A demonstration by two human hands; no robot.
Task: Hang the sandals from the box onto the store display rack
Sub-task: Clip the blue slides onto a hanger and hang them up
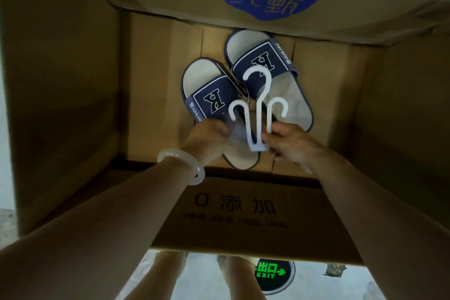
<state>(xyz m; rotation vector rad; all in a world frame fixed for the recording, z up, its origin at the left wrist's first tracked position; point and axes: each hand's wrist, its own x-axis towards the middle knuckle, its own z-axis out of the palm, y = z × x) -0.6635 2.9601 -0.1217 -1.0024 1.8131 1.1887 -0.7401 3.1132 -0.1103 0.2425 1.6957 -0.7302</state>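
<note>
I am looking down into a big cardboard box [60,105], its flaps folded open; the far flap carries a blue logo and the near flap black printed characters. My two bare arms reach in over the near flap.

On the box floor lie two navy sandals with pale footbeds, side by side and slightly staggered, each strap marked with a large letter K. The left sandal [214,100] sits nearer me, the right sandal [265,61] farther back, and their inner edges are close or touching.

Above them I hold a white plastic hanger [255,109], with one tall hook in the middle and a shorter hook on either side. My right hand [289,143] has its grip clenched on the base of the hanger, fingers pinching the lower end. My left hand [209,134] is at the heel side of the left sandal beside the hanger's left hook; its fingers are blurred, so I cannot tell whether that grip is clenched on anything. A pale bangle [181,165] circles my left wrist.

Below the box, on the floor, a round green exit sign [272,275] glows.
</note>
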